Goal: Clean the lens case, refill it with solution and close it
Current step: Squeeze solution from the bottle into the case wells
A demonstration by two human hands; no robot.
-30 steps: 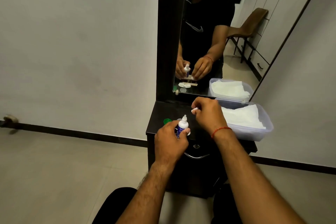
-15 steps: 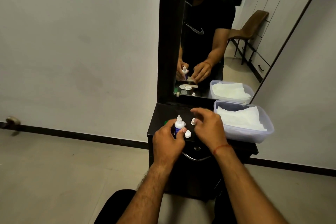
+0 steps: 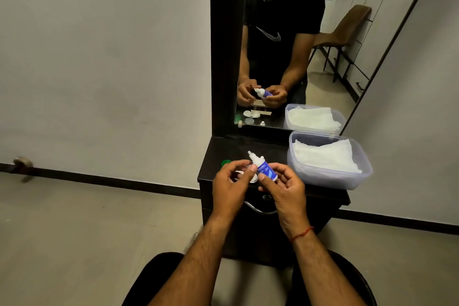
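A small solution bottle [image 3: 264, 169] with a blue label and bare white nozzle is tilted up-left above the black dresser top [image 3: 260, 150]. My right hand [image 3: 285, 189] grips its body, thumb on the label. My left hand [image 3: 231, 186] pinches it near the shoulder with curled thumb and fingertip. The white lens case [image 3: 253, 178] lies on the dresser under my left hand, mostly hidden. A green cap [image 3: 225, 163] lies just left of it. The mirror [image 3: 285, 57] reflects both hands, the case and a small white cap.
A clear plastic box [image 3: 327, 179] of white tissues stands on the right of the dresser, close to my right hand. The mirror rises right behind the top. A drawer handle [image 3: 260, 210] is below my hands. My knees are at the bottom edge.
My right hand set down the small white cap and came back to take the bottle. The bottle rose off the dresser and tilted, nozzle toward the left.
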